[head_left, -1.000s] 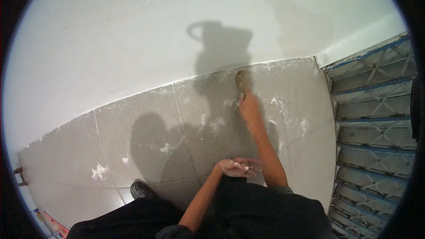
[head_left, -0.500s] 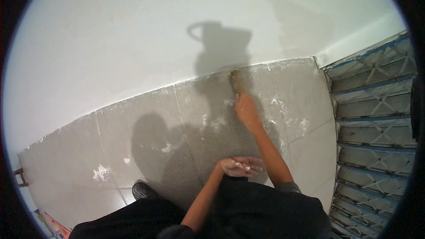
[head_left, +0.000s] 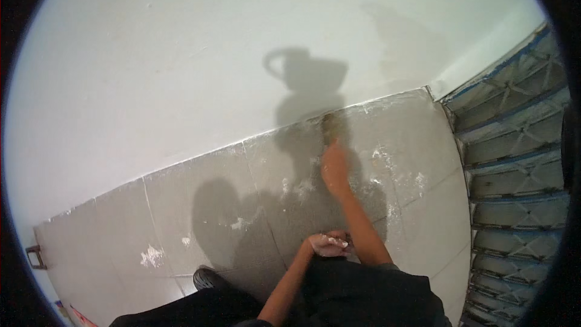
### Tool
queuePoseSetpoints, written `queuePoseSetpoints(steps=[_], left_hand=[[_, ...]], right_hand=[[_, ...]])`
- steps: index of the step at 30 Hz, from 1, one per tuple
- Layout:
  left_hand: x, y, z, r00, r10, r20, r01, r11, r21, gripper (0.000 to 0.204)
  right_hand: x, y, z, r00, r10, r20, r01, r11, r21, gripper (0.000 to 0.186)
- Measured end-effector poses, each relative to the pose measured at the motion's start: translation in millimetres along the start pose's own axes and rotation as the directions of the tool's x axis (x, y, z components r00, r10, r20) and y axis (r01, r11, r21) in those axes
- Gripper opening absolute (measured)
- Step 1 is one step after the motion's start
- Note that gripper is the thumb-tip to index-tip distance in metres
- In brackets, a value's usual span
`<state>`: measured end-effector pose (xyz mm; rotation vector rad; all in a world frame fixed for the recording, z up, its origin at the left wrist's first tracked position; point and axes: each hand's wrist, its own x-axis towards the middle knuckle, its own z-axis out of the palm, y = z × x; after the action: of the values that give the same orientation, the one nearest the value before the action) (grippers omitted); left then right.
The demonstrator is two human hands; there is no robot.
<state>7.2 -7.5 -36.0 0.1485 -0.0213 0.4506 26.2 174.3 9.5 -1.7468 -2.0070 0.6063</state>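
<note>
My right hand (head_left: 335,166) is closed around a short, flat brownish tool (head_left: 327,126), too blurred to name for certain. The tool's far end is at the floor's edge, close against the foot of the white wall (head_left: 181,72). White smears mark the grey tiled floor (head_left: 181,197) around it. Close to my body, my left hand (head_left: 328,243) holds nothing that I can see, its fingers loosely stretched and spotted with white. My right forearm covers part of its fingertips.
A grey slatted metal shutter (head_left: 514,175) with blue edges stands along the right side. My dark shoe (head_left: 207,278) rests on the tiles at lower left. At the far left is a small brown frame-like object (head_left: 36,257). My shadow falls across the floor and wall.
The view has shifted, so wall and floor sit lower. My right hand still grips the tool at the wall's foot. The left hand is drawn in closer to my right forearm.
</note>
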Motion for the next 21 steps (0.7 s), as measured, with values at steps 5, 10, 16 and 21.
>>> queuePoseSetpoints(steps=[5,10,16,21], left_hand=[[-5.0,2.0,5.0,0.998,0.006,-0.068,-0.005,1.000,0.026,0.066],[3.8,1.3,5.3,0.993,0.055,0.102,-0.048,0.996,-0.072,0.063],[-7.8,-3.6,0.4,1.000,0.017,-0.006,-0.018,0.997,-0.072,0.056],[-7.3,-11.6,-7.5,0.997,0.069,-0.034,-0.071,0.995,-0.065,0.043]], right_hand=[[-1.4,-11.1,-17.7,0.970,-0.234,-0.060,0.229,0.970,-0.079,0.031],[-3.9,10.2,5.2,0.878,-0.387,-0.281,0.361,0.922,-0.142,0.036],[-1.1,-16.4,-15.1,0.962,0.268,0.058,-0.271,0.960,0.068,0.043],[-28.0,-28.8,27.6,0.984,-0.081,0.159,0.104,0.983,-0.148,0.040]])
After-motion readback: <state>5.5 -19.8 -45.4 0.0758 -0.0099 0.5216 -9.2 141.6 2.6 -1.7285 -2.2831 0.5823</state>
